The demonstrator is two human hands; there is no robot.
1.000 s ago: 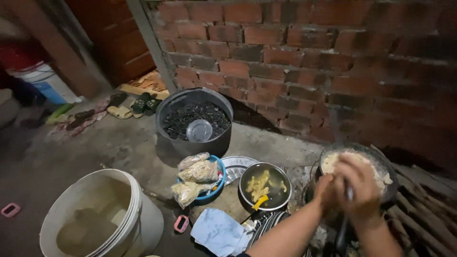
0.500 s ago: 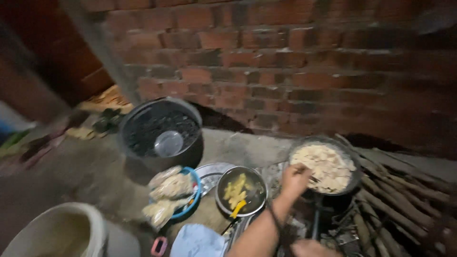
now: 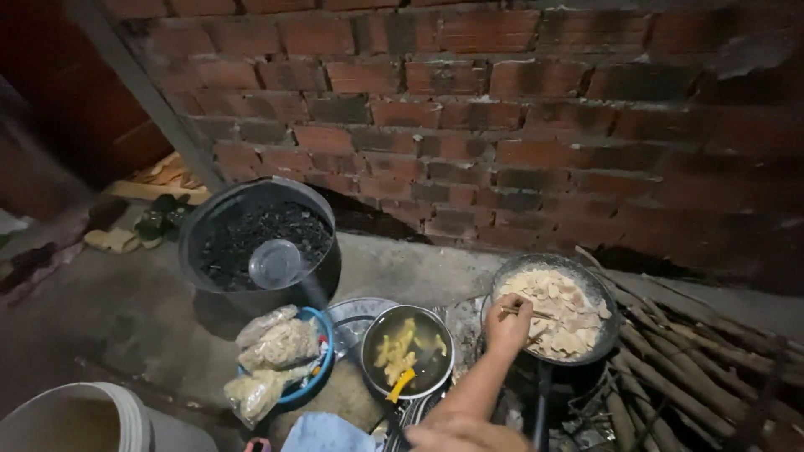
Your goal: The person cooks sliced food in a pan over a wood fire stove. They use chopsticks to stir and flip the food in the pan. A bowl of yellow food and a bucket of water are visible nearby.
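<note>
Frying pan [image 3: 586,276] of pale flat food pieces [image 3: 559,314] sits over the firewood [image 3: 695,368] by the brick wall; the left hand [image 3: 508,322] is closed around chopsticks [image 3: 529,314] among them. Turning pieces gently from the rim inward, wrist clear of the pan, looks wisest. The right hand [image 3: 456,435] shows only partly at the bottom edge; I cannot tell its grip. Counted: one pan, one steel bowl [image 3: 408,350], one dark pot [image 3: 260,238], one white bucket [image 3: 84,423].
</note>
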